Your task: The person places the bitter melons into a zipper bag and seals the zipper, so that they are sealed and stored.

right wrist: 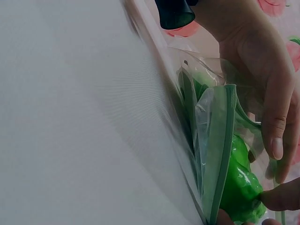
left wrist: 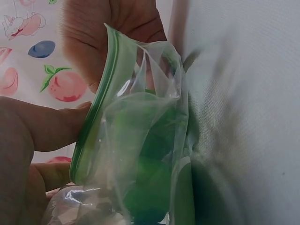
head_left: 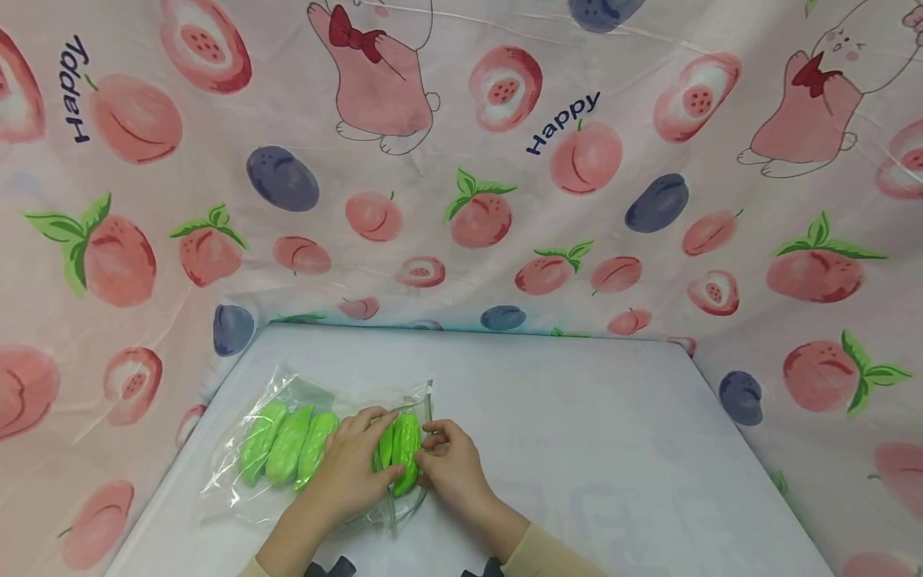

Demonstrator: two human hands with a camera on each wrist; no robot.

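A clear zip bag [head_left: 223, 473] with a green zip strip [right wrist: 225, 136] lies on the left of the table, holding several bumpy green bitter melons [head_left: 287, 449]. My left hand [head_left: 353, 461] lies over the bag by its mouth, thumb and index finger spread apart and touching the rim, as the thumb [left wrist: 56, 126] in the left wrist view shows. At the mouth, my right hand [head_left: 456, 461] pinches the end bitter melon [right wrist: 241, 187], its thumb on the glossy skin. The bag film hides part of the right fingers.
The white table [head_left: 613, 449] stretches to the right of the bag. A fruit-printed cloth [head_left: 505, 200] hangs behind and beside it. Dark camera mounts [head_left: 339, 567] show at the near edge.
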